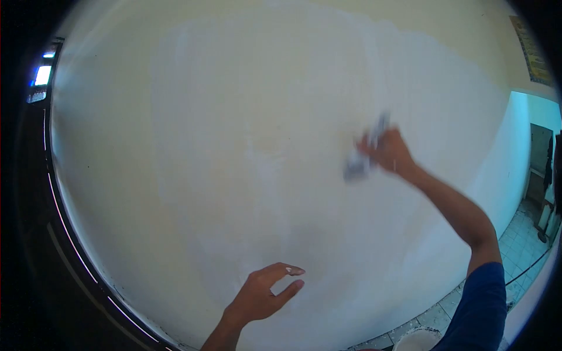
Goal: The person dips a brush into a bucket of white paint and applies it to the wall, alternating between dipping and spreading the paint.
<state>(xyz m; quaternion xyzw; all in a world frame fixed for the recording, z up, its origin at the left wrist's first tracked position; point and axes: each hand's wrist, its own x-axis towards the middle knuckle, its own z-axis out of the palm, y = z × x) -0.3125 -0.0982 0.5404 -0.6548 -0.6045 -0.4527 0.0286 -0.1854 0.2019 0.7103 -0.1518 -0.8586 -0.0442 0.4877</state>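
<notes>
My right hand [391,151] is wrapped round a paintbrush [355,168], blurred by motion, its wide grey-white end pointing down and left against the wall [222,146]. The handle sticks up above my fist. Pale whitish paint covers much of the yellowish wall in uneven patches, thinner toward the left. Lower down, my left hand [263,295] hovers before the wall with thumb and forefinger apart, holding nothing. A whitish smear marks the forefinger near its tip.
At the bottom right, a white bucket [417,340] stands on the tiled floor [448,303], partly cut off by the frame. A doorway [535,152] opens at the far right, below a hanging picture [531,51]. Along the left runs a dark frame with a small bright window [42,76].
</notes>
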